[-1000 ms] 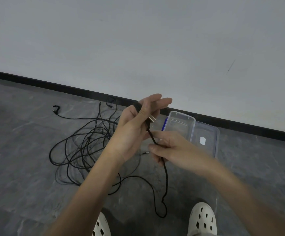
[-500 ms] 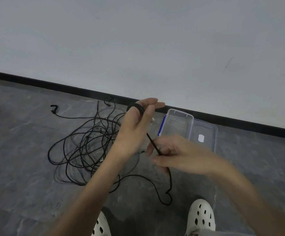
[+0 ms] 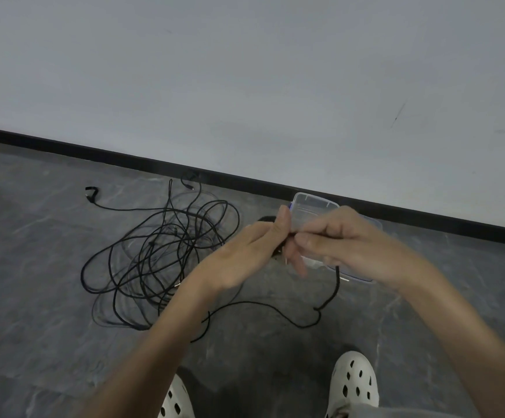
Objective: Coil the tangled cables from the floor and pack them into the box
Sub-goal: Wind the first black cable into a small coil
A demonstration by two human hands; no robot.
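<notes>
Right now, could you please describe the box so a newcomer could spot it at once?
Find the black skirting at the foot of the wall. The box sits just before it, right of the cable tangle, partly behind the right hand. It alone is clear plastic.

1. One black cable (image 3: 337,282) has its end held between my left hand (image 3: 245,251) and right hand (image 3: 344,239). It hangs below the right hand, kinks near the floor (image 3: 49,297) and trails left into the pile.
2. The tangle (image 3: 160,260) of thin black cables lies on the floor left of my hands in loose overlapping loops, with one plug end (image 3: 90,193) stretched out far left.
3. The box (image 3: 311,203) is clear plastic, sits on the floor near the wall (image 3: 245,70), and is partly hidden behind my hands.
</notes>
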